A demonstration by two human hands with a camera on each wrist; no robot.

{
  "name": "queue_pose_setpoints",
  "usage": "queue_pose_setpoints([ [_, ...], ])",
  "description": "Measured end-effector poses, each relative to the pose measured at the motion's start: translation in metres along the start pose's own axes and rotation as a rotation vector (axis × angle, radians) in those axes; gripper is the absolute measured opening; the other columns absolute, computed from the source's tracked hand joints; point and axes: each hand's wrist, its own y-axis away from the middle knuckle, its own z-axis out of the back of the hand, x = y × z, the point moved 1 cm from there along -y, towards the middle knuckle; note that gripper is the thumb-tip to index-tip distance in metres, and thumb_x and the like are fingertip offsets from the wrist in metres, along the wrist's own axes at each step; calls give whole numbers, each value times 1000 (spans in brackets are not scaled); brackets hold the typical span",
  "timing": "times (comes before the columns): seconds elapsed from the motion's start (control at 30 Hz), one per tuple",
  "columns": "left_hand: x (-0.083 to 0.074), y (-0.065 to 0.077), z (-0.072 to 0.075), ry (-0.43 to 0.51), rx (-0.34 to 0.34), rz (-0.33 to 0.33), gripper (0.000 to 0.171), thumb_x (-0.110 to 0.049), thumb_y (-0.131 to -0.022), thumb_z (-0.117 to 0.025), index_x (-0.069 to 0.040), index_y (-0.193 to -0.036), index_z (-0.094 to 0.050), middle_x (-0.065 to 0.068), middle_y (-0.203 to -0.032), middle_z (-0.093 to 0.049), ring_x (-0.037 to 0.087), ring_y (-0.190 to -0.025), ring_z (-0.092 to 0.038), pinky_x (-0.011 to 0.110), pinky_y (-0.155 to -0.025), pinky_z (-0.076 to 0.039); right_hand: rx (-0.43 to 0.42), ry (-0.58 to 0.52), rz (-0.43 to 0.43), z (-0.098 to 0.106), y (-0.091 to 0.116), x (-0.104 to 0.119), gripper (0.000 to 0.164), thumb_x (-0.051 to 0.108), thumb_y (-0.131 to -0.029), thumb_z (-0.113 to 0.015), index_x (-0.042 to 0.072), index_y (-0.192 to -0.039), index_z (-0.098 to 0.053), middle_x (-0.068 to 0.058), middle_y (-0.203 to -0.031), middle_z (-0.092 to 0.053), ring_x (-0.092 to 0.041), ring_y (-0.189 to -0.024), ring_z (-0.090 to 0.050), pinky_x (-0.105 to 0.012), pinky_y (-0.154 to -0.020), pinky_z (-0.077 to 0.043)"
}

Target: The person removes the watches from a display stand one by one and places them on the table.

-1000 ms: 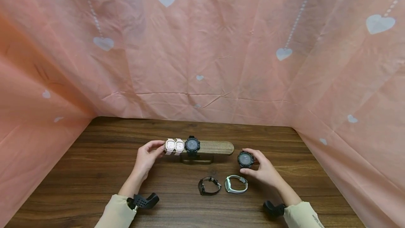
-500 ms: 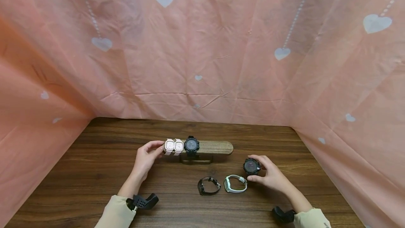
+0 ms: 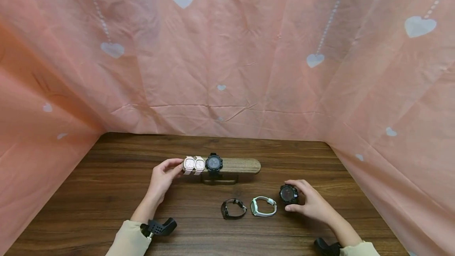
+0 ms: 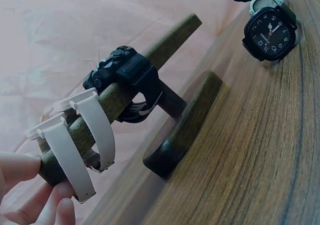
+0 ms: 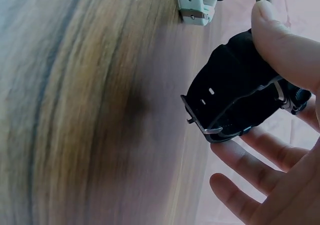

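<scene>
Our left hand pinching the stand, we're moving the unmounted black watch, gripped in our right hand, farther away.

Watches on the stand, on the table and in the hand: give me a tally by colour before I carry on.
Black watches: 3
Pale pink watches: 2
Pale mint watch: 1
Total: 6

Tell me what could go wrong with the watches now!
The black watch might slip, since the right hand is only pinching it. The left hand grips the end of the stand, right by two pale watches, so one might slide off. The right hand could also bump the white watch nearby.
</scene>
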Motion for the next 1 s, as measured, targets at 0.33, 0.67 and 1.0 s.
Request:
queue_pose_setpoints([
  [0.33, 1, 0, 1, -4, 12, 11, 30, -11, -85, -68, 2, -112, -63, 16, -107, -62, 13, -80, -62, 30, -72, -54, 82, 27, -10, 1, 11, 1, 71, 40, -66, -80, 9, -125, -54, 1, -110, -51, -21, -99, -52, -45, -80, -48],
  [0.67, 0, 0, 1, -2, 13, -12, 29, -10, -85, -68, 4, -110, -63, 16, -105, -63, 12, -79, -62, 30, -71, -54, 81, 97, 39, -1, 13, 2, 69, 41, -65, -81, 10, -121, -56, 2, -106, -51, -13, -90, -51, -34, -72, -47],
  [1.0, 2, 0, 1, -3, 11, -14, 29, -10, -85, -68, 4, -110, -63, 15, -102, -64, 13, -80, -62, 33, -74, -54, 105, 157, 64, -5, 12, 0, 70, 46, -62, -80, 12, -119, -58, 3, -106, -51, -22, -97, -51, -45, -76, -46],
])
